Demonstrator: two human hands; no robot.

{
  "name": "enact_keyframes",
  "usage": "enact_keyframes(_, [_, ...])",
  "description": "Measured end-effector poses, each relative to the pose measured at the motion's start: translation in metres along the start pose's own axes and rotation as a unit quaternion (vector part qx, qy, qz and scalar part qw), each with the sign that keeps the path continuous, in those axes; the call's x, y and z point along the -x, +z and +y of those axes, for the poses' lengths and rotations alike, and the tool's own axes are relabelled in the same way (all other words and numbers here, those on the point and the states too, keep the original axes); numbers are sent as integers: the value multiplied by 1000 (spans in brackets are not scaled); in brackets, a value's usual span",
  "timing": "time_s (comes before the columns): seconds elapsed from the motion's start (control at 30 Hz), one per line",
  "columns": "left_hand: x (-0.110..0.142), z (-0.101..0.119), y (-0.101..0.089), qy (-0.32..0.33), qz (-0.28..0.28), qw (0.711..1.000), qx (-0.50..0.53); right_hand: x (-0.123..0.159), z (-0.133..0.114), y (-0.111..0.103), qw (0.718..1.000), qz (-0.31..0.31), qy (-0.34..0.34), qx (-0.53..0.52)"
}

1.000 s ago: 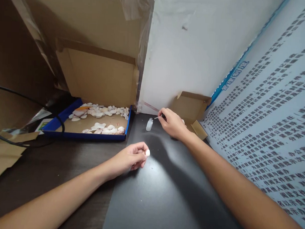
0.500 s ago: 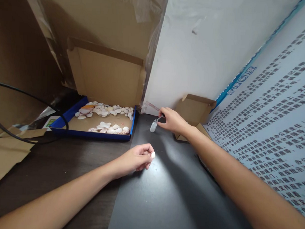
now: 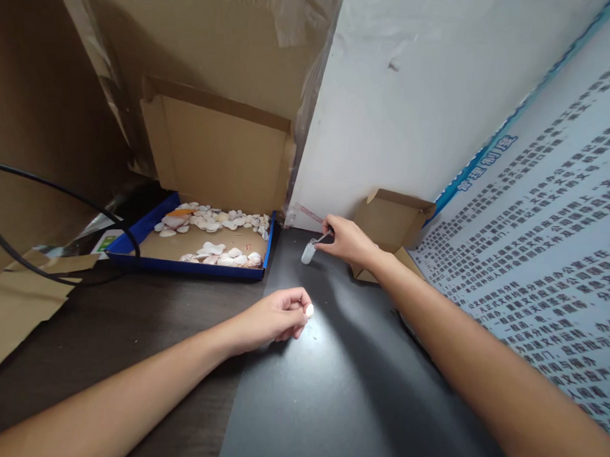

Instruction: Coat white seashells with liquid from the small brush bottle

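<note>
My left hand (image 3: pixel 282 316) is closed just above the dark table, pinching a small white shell (image 3: pixel 309 311) between thumb and fingertips. Farther forward, my right hand (image 3: pixel 352 241) grips a thin stick (image 3: pixel 323 236) between thumb and index finger. The stick slants down to the mouth of a small bottle (image 3: pixel 308 254). Whitish and translucent, this bottle stands on the dark mat (image 3: pixel 289 394); whether the stick's tip is inside its neck is hard to make out.
At the left, an open blue-edged box (image 3: pixel 183 267) holds many shells (image 3: pixel 218 220). A smaller open cardboard box (image 3: pixel 392 221) stands behind my right hand. A black cable (image 3: pixel 61 192) loops in at the far left. A printed board (image 3: pixel 534 250) leans along the right side.
My right hand has drawn back slightly to the right from the bottle, still with the stick. My left hand keeps its pinch on the shell. The whole view has shifted a little.
</note>
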State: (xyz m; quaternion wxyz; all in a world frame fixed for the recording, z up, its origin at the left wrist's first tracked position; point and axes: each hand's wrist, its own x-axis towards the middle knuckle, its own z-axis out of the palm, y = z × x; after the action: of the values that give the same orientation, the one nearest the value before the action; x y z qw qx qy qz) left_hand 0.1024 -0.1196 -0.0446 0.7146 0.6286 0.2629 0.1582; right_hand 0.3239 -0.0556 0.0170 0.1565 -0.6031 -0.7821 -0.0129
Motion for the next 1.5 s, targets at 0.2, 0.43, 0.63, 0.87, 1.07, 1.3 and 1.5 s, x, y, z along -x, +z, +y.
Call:
enact_keyframes(0.2, [0, 1, 0, -4, -3, 1000, -2, 0, -1, 0, 1000, -1, 12, -12])
enact_keyframes(0.43, [0, 1, 0, -6, -4, 1000, -5, 0, -3, 1, 999, -5, 33, -33])
enact_keyframes(0.63, [1, 0, -1, -2, -7, 1000, -8, 1, -4, 1, 998, -2, 52, -45])
enact_keyframes(0.87, [0, 1, 0, -5, -9, 1000, -14, 2, -3, 1, 996, 6, 57, -62])
enact_keyframes(1.07, [1, 1, -1, -6, -9, 1000, -5, 3, -1, 0, 994, 6, 71, -87])
enact_keyframes(1.3, [-2, -5, -3, 17, 14, 997, 77, 25, -13, -12, 987, 34, 77, -134])
enact_keyframes(1.5, [-3, -6, -4, 48, 62, 991, 112, 87, -41, -7, 950, 29, 98, -296])
